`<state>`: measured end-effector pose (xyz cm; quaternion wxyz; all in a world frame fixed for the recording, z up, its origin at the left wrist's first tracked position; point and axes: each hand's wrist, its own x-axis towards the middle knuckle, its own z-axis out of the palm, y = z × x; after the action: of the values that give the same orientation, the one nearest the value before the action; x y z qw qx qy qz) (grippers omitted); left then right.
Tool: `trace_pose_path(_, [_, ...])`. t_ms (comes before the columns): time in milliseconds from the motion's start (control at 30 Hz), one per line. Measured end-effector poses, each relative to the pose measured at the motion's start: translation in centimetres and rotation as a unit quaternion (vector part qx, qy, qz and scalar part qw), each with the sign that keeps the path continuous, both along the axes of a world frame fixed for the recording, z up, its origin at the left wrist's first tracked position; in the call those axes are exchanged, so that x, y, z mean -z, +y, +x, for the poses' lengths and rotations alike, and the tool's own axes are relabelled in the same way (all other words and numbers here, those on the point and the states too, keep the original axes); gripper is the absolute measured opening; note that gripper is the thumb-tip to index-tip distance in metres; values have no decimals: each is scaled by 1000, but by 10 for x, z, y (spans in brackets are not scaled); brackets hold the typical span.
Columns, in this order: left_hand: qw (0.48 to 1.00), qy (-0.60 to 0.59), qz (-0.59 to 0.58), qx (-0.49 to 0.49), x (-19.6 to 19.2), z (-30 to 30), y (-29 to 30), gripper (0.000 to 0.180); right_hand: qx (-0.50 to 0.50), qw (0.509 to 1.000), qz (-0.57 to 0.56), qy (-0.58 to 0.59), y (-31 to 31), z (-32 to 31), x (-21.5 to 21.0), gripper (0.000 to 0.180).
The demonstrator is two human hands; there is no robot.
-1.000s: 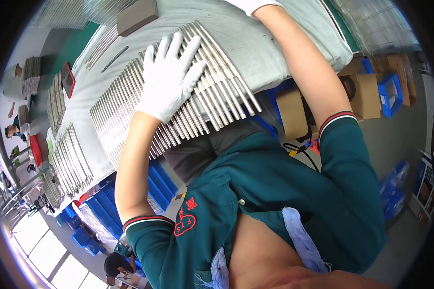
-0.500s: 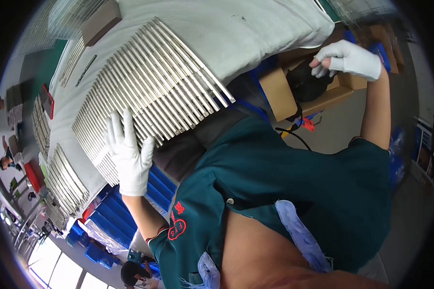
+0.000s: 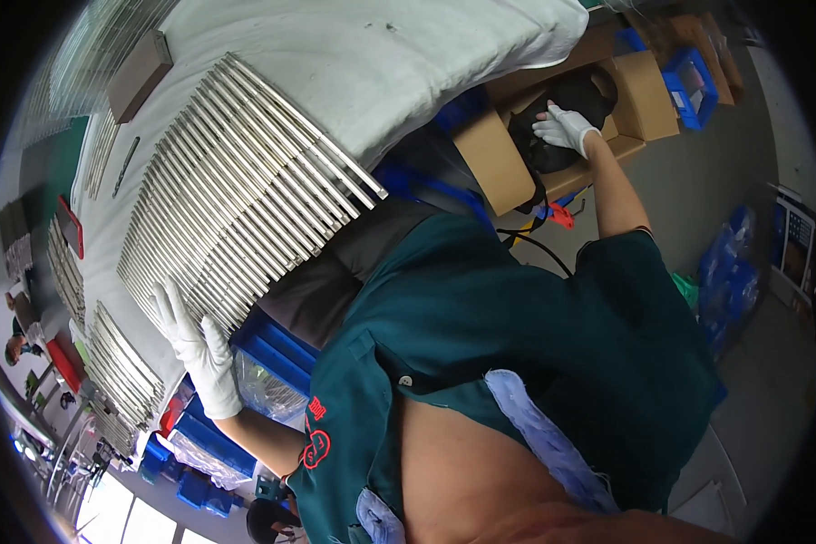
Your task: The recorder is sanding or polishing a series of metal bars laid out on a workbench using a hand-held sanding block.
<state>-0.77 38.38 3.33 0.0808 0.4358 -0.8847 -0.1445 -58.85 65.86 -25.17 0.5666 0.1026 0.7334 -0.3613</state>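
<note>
Just long, shiny metal rods [image 3: 236,195]

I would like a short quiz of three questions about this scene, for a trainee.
1. True or false: the right hand is flat on the metal rods.
2. Which hand, in a white glove, is at the edge of the rods? A) left hand B) right hand
3. Fill in: the right hand reaches into a cardboard ____ holding something black.

Key:
1. False; it is in the box beside the table.
2. A
3. box
</note>
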Motion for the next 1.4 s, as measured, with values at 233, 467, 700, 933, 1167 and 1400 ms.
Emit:
trace_pose_path(233, [1000, 12, -22, 0, -1, 6, 1, 68, 48, 999, -5, -6, -7, -5, 1, 54])
trace_pose_path(467, [998, 48, -16, -21, 2, 6, 2, 68, 125, 991, -48, -17, -12, -6, 4, 56])
trace_pose_path(700, [996, 68, -31, -45, 0, 12, 4, 68, 128, 991, -41, -21, -23, -3, -3, 54])
trace_pose_path(933, [996, 52, -45, -49, -5, 5, 10, 70, 121, 990, -54, -38, -3, -19, 15, 56])
trace_pose_path(1167, [993, 25, -75, -84, 0, 17, 18, 70, 117, 991, -57, -40, 1, -33, 31, 47])
trace_pose_path(1400, [991, 29, -72, -108, 4, 17, 24, 71, 125, 990, -59, -33, 1, -37, 40, 44])
